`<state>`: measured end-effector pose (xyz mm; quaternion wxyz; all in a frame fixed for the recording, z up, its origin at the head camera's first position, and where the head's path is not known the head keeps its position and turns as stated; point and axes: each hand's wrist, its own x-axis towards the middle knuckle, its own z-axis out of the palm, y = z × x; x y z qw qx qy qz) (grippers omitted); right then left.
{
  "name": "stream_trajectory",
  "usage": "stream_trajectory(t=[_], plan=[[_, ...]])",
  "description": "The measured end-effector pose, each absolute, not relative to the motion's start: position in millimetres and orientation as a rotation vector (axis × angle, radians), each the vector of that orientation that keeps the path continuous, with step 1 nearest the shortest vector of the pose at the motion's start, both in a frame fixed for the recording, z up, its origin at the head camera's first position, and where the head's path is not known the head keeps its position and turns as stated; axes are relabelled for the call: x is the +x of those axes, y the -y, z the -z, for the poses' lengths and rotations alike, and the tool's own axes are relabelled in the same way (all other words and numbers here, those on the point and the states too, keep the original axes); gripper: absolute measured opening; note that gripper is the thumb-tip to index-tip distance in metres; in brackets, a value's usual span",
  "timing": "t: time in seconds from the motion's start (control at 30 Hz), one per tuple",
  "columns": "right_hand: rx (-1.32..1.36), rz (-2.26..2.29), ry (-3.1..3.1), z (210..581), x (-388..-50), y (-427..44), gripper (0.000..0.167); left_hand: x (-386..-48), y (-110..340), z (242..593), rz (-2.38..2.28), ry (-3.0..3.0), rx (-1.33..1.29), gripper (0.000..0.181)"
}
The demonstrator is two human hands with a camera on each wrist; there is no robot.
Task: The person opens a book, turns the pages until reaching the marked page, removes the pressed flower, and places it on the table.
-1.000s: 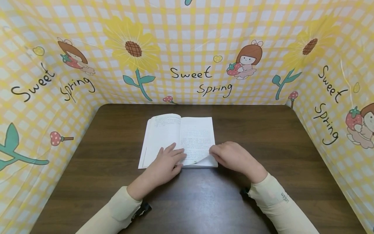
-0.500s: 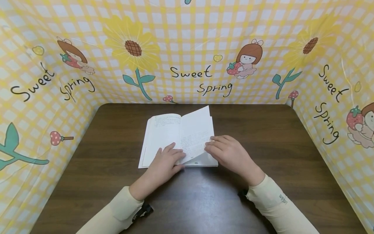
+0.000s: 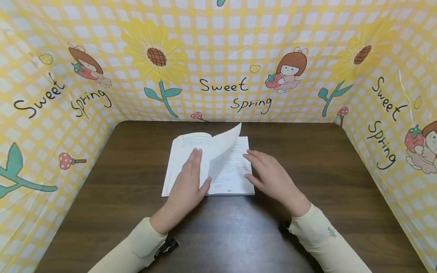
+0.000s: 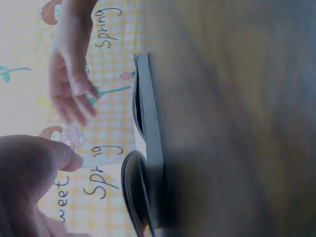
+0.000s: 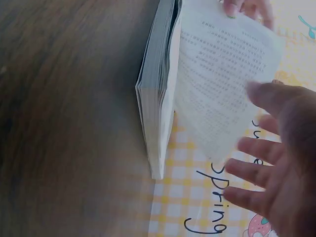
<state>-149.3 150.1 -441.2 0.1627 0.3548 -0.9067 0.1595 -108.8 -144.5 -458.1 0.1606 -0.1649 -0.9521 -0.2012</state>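
Note:
An open book (image 3: 239, 182) lies on the table, with one right-hand page (image 3: 225, 142) lifted and curving up near the spine. My left hand (image 3: 186, 185) is over the left page, fingers straight and together, its thumb tip touching the lifted page near the bottom edge. Just right of the book, my right hand (image 3: 273, 178) has its fingers spread at the edge, with nothing held. In the right wrist view, that hand (image 5: 281, 153) is apart from the raised page (image 5: 222, 69). The left wrist view shows my left thumb by the page edge, with the other hand (image 4: 71, 79) beyond.
Dark wooden table (image 3: 129, 163) surrounds the book. A yellow and white checked cloth (image 3: 222, 49) with printed flowers and figures stands along the back and both sides. A black strap (image 3: 166, 246) is at the left wrist.
The page has swung up from the right side towards the spine. My right hand has come off it, its fingers now spread. My left fingers have moved left and upward, away from the right page.

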Motion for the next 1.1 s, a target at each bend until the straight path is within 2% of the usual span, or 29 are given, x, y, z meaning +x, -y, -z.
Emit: stream_trajectory(t=[0.17, 0.33, 0.47, 0.6, 0.8, 0.9, 1.1], plan=[[1.117, -0.369, 2.841, 449.6, -151.3, -151.9, 0.072, -109.7, 148.6, 454.0, 0.508, 2.532, -0.484, 0.115], [1.213, -0.402, 2.975, 455.1, -151.6, -154.7, 0.077, -108.1, 151.3, 450.0, 0.338, 2.506, -0.470, 0.117], [1.251, -0.411, 3.010, 457.7, -151.6, -156.0, 0.076, -105.3, 152.0, 445.6, 0.198, 2.555, -0.450, 0.109], [1.265, -0.410, 3.021, 459.5, -151.5, -155.8, 0.073, -103.0, 153.2, 443.2, 0.099, 2.659, -0.423, 0.094], [1.271, -0.386, 3.032, 459.7, -152.3, -155.1, 0.067, -103.8, 153.6, 444.6, 0.168, 2.875, -0.452, 0.078], [1.297, -0.383, 3.012, 457.7, -152.7, -155.5, 0.061, -105.2, 152.7, 446.5, 0.278, 2.951, -0.516, 0.065], [1.449, -0.294, 2.847, 453.4, -152.2, -157.7, 0.024, -104.9, 151.4, 447.9, 0.362, 3.079, -0.579, 0.050]])
